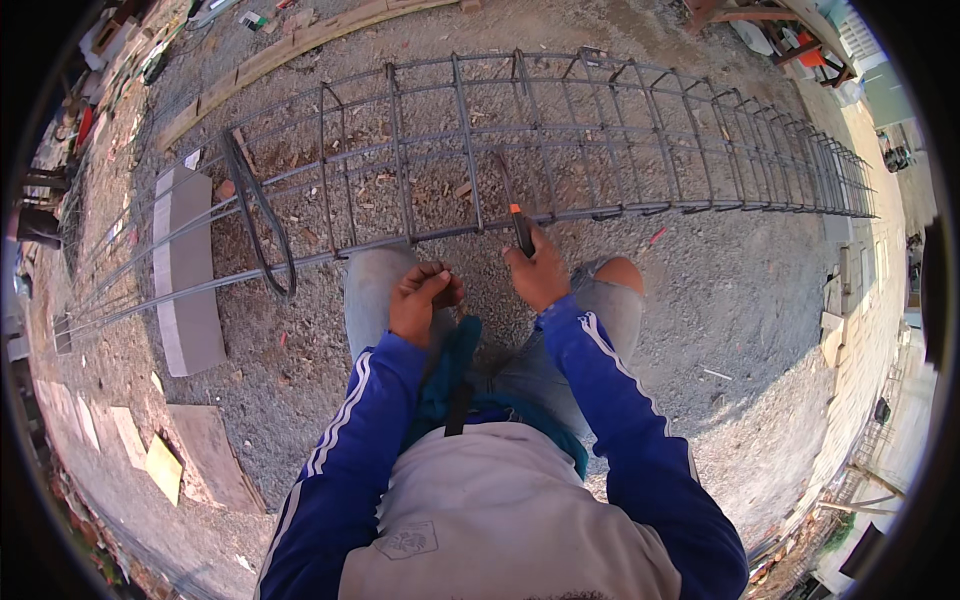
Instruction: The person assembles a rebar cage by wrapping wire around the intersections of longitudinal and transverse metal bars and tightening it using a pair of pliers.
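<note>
A long rebar cage [465, 140] of grey bars and square stirrups stretches across the ground in front of my knees. My right hand [540, 270] is closed around the dark handle of a rebar tying hook [521, 228], which has an orange collar. Its thin metal shaft points away from me, over the cage's near bar. Beside my left knee, my left hand [423, 300] is pinched with fingertips together, a little short of the same bar. Whatever those fingers hold is too small to make out. Dark loose stirrups [285, 250] hang round the long bars at the left.
A grey block [190, 330] lies under the bars at the left. Beyond the cage runs a long timber [290, 45]. Flat boards [215, 455] lie on the gravel at the lower left. A teal cloth [455, 355] hangs at my waist between my knees.
</note>
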`<action>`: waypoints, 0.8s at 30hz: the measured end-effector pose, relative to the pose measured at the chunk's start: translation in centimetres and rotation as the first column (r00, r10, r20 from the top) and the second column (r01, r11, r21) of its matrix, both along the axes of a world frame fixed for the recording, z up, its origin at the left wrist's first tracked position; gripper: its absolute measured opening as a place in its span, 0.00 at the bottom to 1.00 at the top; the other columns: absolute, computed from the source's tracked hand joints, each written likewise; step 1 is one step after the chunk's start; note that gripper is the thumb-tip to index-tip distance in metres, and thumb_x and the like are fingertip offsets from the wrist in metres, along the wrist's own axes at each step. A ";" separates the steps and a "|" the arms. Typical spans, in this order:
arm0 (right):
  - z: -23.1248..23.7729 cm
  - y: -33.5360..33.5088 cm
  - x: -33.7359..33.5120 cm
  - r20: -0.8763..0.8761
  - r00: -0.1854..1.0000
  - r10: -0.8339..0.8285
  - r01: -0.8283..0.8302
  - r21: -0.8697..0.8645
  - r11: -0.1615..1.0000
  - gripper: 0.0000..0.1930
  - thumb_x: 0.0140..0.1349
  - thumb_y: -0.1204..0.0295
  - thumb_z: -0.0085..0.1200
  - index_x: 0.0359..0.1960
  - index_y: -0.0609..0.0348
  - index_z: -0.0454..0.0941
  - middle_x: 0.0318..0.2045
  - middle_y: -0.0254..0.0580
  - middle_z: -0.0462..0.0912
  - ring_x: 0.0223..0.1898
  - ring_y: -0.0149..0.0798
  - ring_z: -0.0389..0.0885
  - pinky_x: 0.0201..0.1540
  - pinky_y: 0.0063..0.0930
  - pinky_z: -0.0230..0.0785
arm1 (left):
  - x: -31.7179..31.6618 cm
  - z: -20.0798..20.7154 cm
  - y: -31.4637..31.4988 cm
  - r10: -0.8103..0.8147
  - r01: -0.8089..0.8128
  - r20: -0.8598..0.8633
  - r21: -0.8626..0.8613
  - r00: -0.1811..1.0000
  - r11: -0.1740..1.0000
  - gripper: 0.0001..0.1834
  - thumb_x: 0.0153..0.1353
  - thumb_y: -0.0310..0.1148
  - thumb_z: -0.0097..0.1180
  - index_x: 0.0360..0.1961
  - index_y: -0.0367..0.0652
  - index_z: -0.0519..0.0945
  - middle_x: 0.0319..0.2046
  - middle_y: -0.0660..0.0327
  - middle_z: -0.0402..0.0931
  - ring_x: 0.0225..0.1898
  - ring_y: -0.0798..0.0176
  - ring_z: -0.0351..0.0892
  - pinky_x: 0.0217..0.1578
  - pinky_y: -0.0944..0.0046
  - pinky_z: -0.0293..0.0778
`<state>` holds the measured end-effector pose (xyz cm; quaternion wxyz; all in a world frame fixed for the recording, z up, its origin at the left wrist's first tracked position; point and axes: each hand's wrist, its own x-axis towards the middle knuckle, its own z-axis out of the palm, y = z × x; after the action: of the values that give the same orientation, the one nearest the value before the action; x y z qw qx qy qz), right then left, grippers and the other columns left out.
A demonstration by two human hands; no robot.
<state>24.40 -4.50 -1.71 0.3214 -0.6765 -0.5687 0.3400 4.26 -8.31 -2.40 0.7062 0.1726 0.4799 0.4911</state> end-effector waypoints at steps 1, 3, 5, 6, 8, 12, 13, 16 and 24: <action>0.9 1.8 0.1 0.113 0.994 -0.011 0.015 -0.039 0.999 0.31 0.54 0.62 0.54 0.60 0.63 0.66 0.43 0.60 0.76 0.43 0.61 0.77 0.46 0.49 0.68 | -0.2 0.0 0.0 -0.013 0.014 0.046 -0.015 0.999 1.000 0.05 0.60 0.27 0.55 0.37 0.40 0.77 0.30 0.59 0.80 0.30 0.63 0.81 0.35 0.63 0.78; 1.9 5.1 0.3 0.227 0.974 -0.022 0.037 -0.060 0.998 0.32 0.54 0.63 0.54 0.61 0.62 0.64 0.47 0.61 0.73 0.46 0.61 0.76 0.47 0.49 0.68 | -0.4 0.2 0.3 -0.014 0.015 0.050 -0.018 0.999 1.000 0.04 0.60 0.27 0.55 0.36 0.42 0.76 0.30 0.59 0.79 0.31 0.62 0.81 0.35 0.62 0.78; 1.8 7.1 0.9 0.363 0.931 -0.037 0.073 -0.087 0.994 0.33 0.55 0.65 0.54 0.63 0.61 0.62 0.53 0.61 0.67 0.50 0.60 0.72 0.49 0.47 0.68 | -0.2 0.2 0.7 -0.024 0.025 0.056 -0.023 0.998 0.999 0.03 0.60 0.27 0.54 0.35 0.43 0.76 0.30 0.58 0.79 0.32 0.61 0.80 0.35 0.61 0.77; 1.7 7.3 0.9 0.362 0.931 -0.035 0.072 -0.090 0.993 0.33 0.55 0.65 0.54 0.63 0.61 0.62 0.53 0.61 0.67 0.50 0.60 0.72 0.49 0.47 0.68 | -0.2 0.1 0.5 -0.029 0.030 0.055 -0.022 0.998 0.999 0.04 0.60 0.27 0.54 0.36 0.43 0.76 0.30 0.59 0.78 0.33 0.62 0.80 0.37 0.61 0.76; 1.5 7.3 0.8 0.683 0.730 0.020 -0.004 -0.025 1.000 0.32 0.56 0.64 0.54 0.63 0.59 0.62 0.57 0.58 0.61 0.53 0.56 0.68 0.51 0.46 0.67 | -0.3 -0.1 0.2 -0.026 0.027 0.053 -0.024 0.998 0.999 0.04 0.60 0.28 0.54 0.37 0.42 0.76 0.30 0.60 0.78 0.34 0.62 0.79 0.38 0.61 0.75; 0.8 3.4 -1.1 0.598 0.801 -0.043 -0.214 0.352 0.911 0.28 0.59 0.61 0.55 0.58 0.63 0.67 0.51 0.56 0.70 0.49 0.49 0.74 0.48 0.43 0.68 | -0.6 0.2 0.4 0.018 -0.018 0.115 -0.003 0.993 1.000 0.07 0.61 0.29 0.54 0.40 0.42 0.77 0.30 0.63 0.76 0.35 0.63 0.77 0.40 0.62 0.73; 1.4 2.1 -2.1 0.142 0.954 0.262 -0.272 0.050 0.961 0.24 0.61 0.62 0.54 0.54 0.65 0.70 0.44 0.52 0.74 0.44 0.44 0.76 0.45 0.39 0.70 | -0.7 0.4 0.3 0.006 -0.008 0.123 0.012 0.992 1.000 0.07 0.61 0.30 0.54 0.40 0.42 0.77 0.30 0.63 0.76 0.35 0.64 0.77 0.40 0.62 0.73; 2.2 -0.3 -4.0 -0.545 0.785 0.296 -0.483 -0.239 0.842 0.17 0.63 0.66 0.52 0.48 0.66 0.74 0.32 0.43 0.79 0.34 0.34 0.78 0.39 0.31 0.71 | -0.5 1.1 0.5 0.085 -0.086 0.125 0.003 0.989 0.996 0.08 0.62 0.30 0.54 0.42 0.41 0.77 0.31 0.63 0.77 0.35 0.65 0.77 0.40 0.63 0.73; 4.0 -0.2 -5.7 -0.612 0.773 0.168 -0.452 -0.345 0.822 0.12 0.64 0.70 0.50 0.43 0.66 0.77 0.27 0.39 0.80 0.30 0.30 0.79 0.33 0.28 0.72 | -1.5 1.9 2.1 0.008 0.007 -0.120 0.120 0.993 0.993 0.10 0.59 0.32 0.60 0.40 0.40 0.80 0.34 0.63 0.78 0.35 0.68 0.76 0.39 0.67 0.72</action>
<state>18.67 -4.70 2.33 0.2342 -0.4978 -0.4558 0.6997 2.80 -6.17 -0.46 0.6642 0.2437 0.4912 0.5081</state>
